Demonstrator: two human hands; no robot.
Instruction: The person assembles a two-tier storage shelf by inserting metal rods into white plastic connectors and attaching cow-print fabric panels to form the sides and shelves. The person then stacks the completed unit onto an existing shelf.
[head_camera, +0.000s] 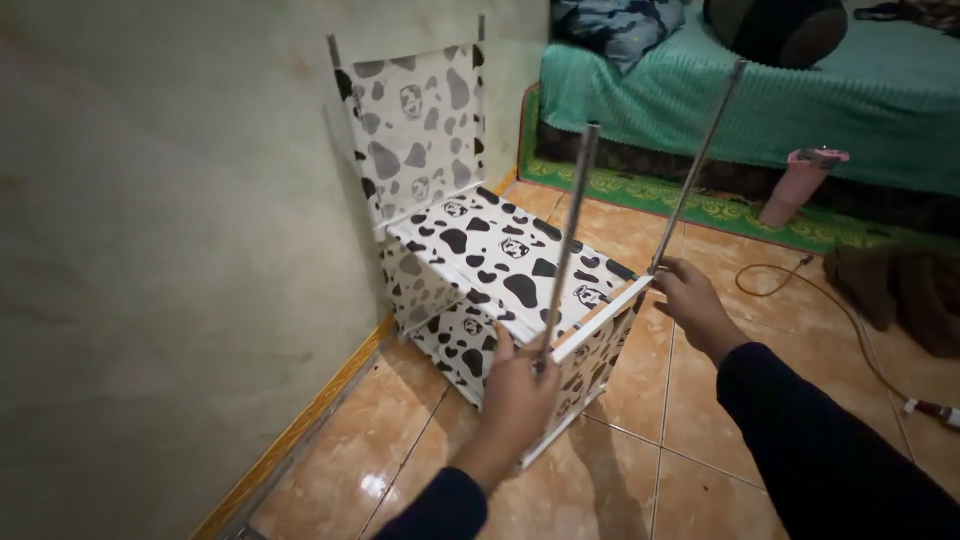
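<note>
A small fabric shelf rack (500, 265) with a black-and-white cow-spot pattern stands on the tiled floor against the wall. Its back panel (420, 130) rises upright between two thin poles. My left hand (520, 385) grips the lower end of a grey metal rod (572, 220) that stands almost upright at the rack's near front corner. My right hand (690, 300) holds the base of a second metal rod (700, 160), which leans to the upper right from the rack's right front corner. Dark sleeves cover both my arms.
A pale wall (150, 250) fills the left side. A bed with a green cover (800, 110) stands at the back, a green rug (700, 205) before it. A pink bottle (795, 185) stands on the floor; a cable (850, 320) and dark cloth (900, 280) lie at the right.
</note>
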